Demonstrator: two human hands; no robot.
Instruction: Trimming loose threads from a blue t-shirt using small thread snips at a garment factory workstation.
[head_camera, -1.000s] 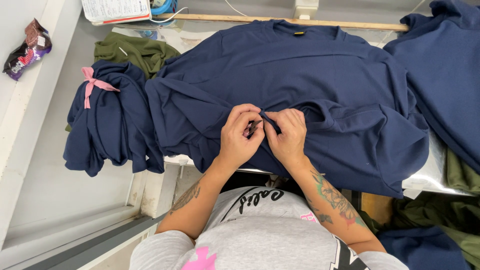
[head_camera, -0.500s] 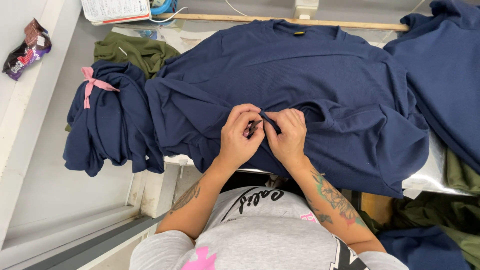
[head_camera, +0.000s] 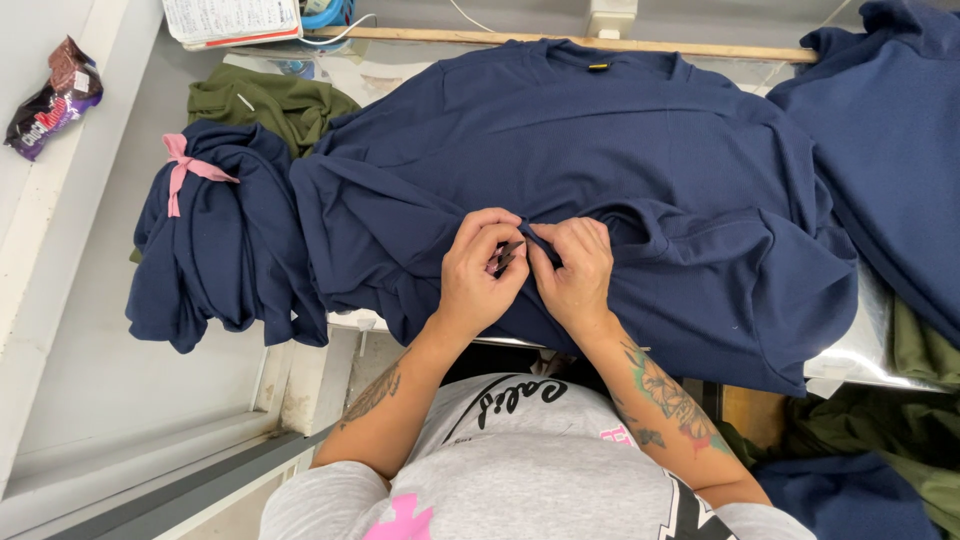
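A metal worktable (head_camera: 850, 350) under a heap of garments fills the space. The left hand (head_camera: 478, 275) pinches a small dark tool (head_camera: 506, 256) at the hem of the navy T-shirt (head_camera: 600, 170) spread across it, while the right hand (head_camera: 575, 270) clamps that fold. The blade sits close to fingertips and cloth, so a slip could nick either. Beside them, the tied navy bundle (head_camera: 215, 240) overhangs the edge and could slide off.

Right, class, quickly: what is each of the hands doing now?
Left hand: closed, pinching a small dark tool against the navy shirt.
Right hand: closed, gripping a fold of the shirt.
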